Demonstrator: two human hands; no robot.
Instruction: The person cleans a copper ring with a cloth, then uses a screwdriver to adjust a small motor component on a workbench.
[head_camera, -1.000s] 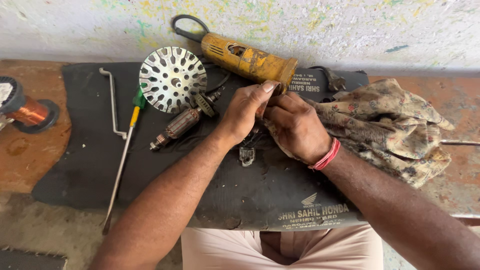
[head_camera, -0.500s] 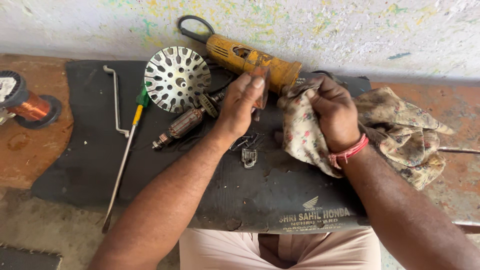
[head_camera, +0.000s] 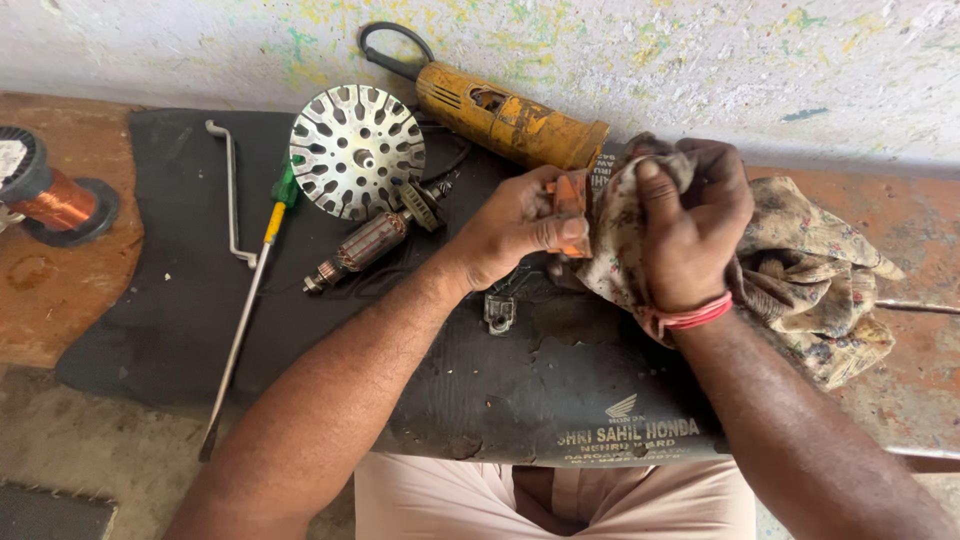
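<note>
Fingers of left hand (head_camera: 515, 225) pinching perhaps an orange part (head_camera: 571, 205), right hand (head_camera: 690, 225) clutching rag (head_camera: 800, 270)

A worn reddish worktop (head_camera: 60, 290) carries a black rubber mat (head_camera: 180, 300) at centre, a copper wire spool (head_camera: 55, 198) upper left, and, apparently, a patterned rag (head_camera: 820, 290) right.

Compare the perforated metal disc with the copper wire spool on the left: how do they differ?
The perforated metal disc is silvery, flat and full of slots; the copper wire spool is orange winding between dark end flanges. The disc lies on the black mat, beside the armature; the spool sits off it on the brown surface. Both are round, and neither hand touches them.
</note>
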